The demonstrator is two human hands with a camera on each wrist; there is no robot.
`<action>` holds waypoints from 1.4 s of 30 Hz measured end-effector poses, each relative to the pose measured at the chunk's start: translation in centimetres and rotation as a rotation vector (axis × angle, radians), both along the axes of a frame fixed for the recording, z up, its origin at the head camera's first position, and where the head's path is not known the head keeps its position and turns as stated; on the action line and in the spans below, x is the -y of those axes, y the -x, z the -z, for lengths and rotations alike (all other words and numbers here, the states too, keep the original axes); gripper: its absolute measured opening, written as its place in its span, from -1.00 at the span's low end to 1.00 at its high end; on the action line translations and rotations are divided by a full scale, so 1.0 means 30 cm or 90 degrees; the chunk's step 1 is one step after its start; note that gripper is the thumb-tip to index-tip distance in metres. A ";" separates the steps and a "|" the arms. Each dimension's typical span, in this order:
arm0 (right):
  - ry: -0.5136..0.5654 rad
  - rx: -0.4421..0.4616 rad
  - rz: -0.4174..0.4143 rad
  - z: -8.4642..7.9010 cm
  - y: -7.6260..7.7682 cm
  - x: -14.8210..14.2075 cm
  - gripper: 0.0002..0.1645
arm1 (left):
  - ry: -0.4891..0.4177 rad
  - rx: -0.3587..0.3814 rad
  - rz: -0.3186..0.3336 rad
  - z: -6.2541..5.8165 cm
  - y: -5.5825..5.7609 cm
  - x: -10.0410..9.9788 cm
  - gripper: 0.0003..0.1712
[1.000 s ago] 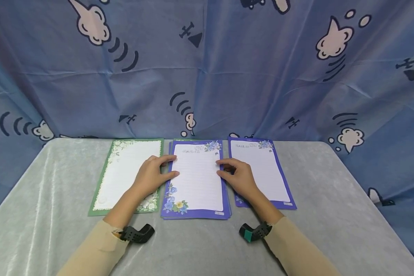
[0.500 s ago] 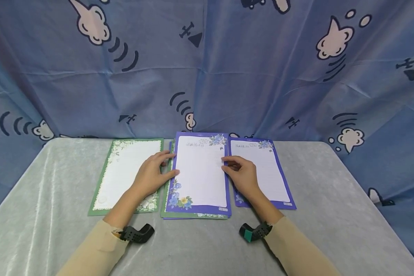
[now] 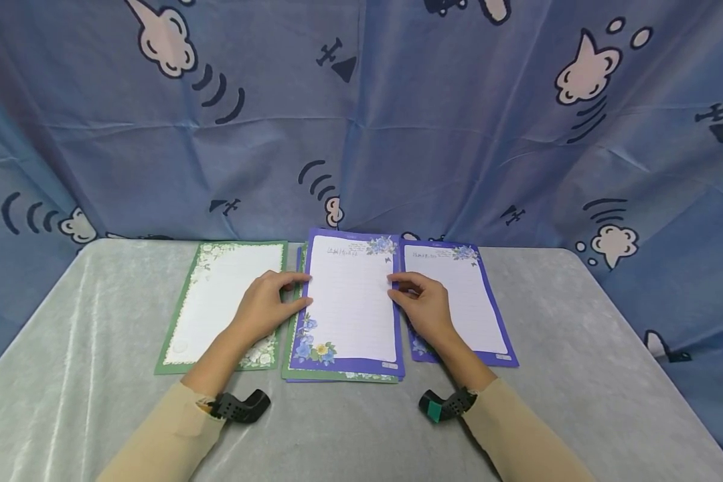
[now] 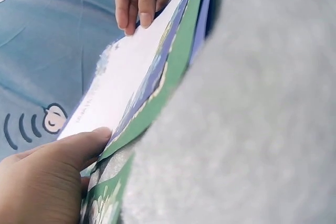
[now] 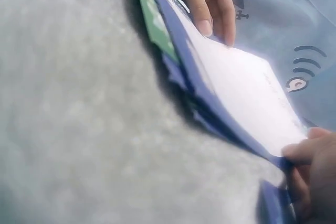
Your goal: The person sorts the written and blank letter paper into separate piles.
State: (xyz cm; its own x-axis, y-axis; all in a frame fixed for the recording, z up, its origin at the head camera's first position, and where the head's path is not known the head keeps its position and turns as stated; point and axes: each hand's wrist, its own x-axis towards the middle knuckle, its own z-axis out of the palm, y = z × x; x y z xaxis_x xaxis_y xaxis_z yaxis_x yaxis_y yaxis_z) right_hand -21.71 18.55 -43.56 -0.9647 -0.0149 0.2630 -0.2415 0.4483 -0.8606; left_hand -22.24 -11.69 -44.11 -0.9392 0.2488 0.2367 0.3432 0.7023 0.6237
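Observation:
A sheet of purple-bordered writing paper [image 3: 352,301], lined and printed with blue flowers, lies on top of the middle pile. At its left edge my left hand [image 3: 266,302] pinches it, the thumb on its face in the left wrist view. My right hand [image 3: 423,302] holds the opposite edge, and in the right wrist view the thumb [image 5: 296,153] presses on top with fingers below. Beneath it shows the rim of a green-bordered sheet [image 3: 288,365], with another purple edge under that. The top sheet is shifted up and rightward from the pile.
To the left lies a green-bordered sheet [image 3: 229,288] with white flowers, partly under my left forearm. A second purple-bordered sheet [image 3: 458,308] lies at right, partly covered by my right hand. All rest on a grey cloth-covered table [image 3: 349,435] before a blue printed curtain [image 3: 434,161].
The top purple-bordered sheet has slid away and slightly right, uncovering the green-bordered sheet beneath. My right hand has moved a little right with it; the left has stayed nearly in place.

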 end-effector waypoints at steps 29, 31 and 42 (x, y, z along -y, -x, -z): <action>-0.068 -0.041 -0.003 -0.016 -0.008 -0.004 -0.67 | -0.128 0.028 0.007 -0.012 -0.003 -0.006 -0.68; -0.062 -0.040 -0.006 -0.028 -0.009 -0.009 -0.66 | -0.145 0.031 0.003 -0.018 -0.002 -0.013 -0.69; -0.073 0.008 -0.007 -0.170 -0.017 -0.058 -0.65 | -0.196 0.016 -0.011 -0.128 -0.039 -0.069 -0.73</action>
State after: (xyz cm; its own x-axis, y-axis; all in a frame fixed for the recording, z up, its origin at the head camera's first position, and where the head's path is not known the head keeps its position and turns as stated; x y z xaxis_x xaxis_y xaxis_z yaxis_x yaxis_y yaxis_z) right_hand -21.21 20.28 -38.45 -0.9676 -0.0549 0.2466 -0.2364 0.5414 -0.8069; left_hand -21.07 -9.62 -40.26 -0.9494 0.1522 0.2746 0.3138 0.4842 0.8167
